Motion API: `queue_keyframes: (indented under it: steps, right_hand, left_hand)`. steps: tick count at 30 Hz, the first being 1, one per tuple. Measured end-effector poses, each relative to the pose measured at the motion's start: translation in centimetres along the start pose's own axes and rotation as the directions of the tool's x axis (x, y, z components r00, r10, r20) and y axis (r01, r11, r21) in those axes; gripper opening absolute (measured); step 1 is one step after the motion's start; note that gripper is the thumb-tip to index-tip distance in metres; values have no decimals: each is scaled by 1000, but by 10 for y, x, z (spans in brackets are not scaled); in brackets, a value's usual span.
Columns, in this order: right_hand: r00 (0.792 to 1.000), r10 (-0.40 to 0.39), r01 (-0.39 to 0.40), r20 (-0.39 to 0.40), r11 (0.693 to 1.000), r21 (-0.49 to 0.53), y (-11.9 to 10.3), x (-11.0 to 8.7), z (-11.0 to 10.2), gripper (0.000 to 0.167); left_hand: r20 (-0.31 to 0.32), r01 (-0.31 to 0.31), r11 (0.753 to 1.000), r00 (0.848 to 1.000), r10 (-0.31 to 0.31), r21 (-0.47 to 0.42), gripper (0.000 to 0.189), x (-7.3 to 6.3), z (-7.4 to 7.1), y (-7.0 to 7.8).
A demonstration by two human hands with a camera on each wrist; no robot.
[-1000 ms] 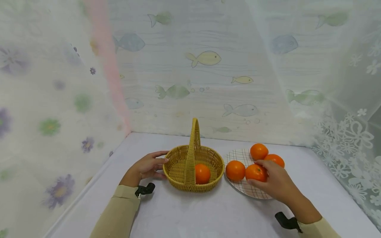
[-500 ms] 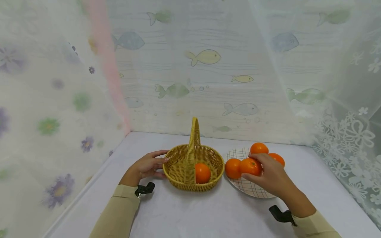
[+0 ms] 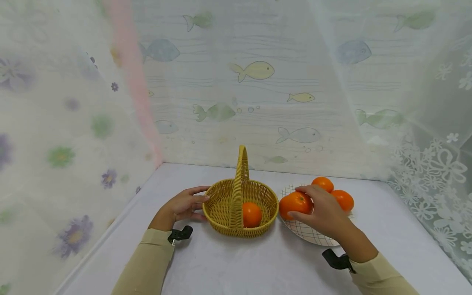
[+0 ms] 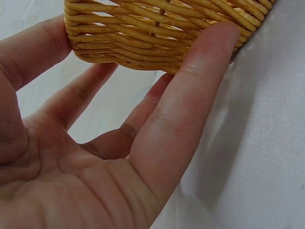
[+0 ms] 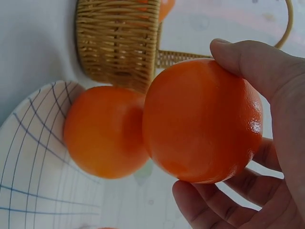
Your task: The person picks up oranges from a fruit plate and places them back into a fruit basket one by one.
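My right hand (image 3: 329, 209) holds an orange (image 5: 202, 121) between thumb and fingers, lifted over the left part of the plate (image 3: 313, 235). In the right wrist view another orange (image 5: 102, 136) on the plate sits right behind it; from the head it is mostly hidden by the held one. The left hand (image 3: 185, 205) touches the left side of a yellow woven basket (image 3: 217, 215) with spread fingers. Its thumb lies along the wicker wall (image 4: 128, 40) in the left wrist view. One orange (image 3: 252, 214) lies inside the basket, right of the tall handle (image 3: 237, 192).
Two more oranges, one at the back (image 3: 323, 184) and one at the right (image 3: 343, 200), lie on the checked plate, beyond the right hand. The plate's left rim comes close to the basket. A white cloth (image 3: 236, 266) covers the table, with patterned curtains (image 3: 258, 102) behind.
My right hand has lifted the orange and carried it left across the plate, so it now overlaps the left-hand orange. The left hand and basket have stayed put.
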State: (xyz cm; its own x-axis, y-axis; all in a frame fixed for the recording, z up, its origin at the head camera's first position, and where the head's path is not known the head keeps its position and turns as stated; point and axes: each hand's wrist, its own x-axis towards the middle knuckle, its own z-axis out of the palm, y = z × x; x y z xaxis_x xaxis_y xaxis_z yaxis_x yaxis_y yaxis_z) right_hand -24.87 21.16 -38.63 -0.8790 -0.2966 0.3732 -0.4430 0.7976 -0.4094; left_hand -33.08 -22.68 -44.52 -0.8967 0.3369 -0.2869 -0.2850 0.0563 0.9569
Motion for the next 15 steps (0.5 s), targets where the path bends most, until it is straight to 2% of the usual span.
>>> queue_keyframes:
  steps: [15]
  right_hand:
    - [998, -60, 60, -2, 998, 22, -16, 13, 4, 66]
  left_hand:
    - [13, 0, 1000, 1000, 0, -2, 61, 1, -2, -1]
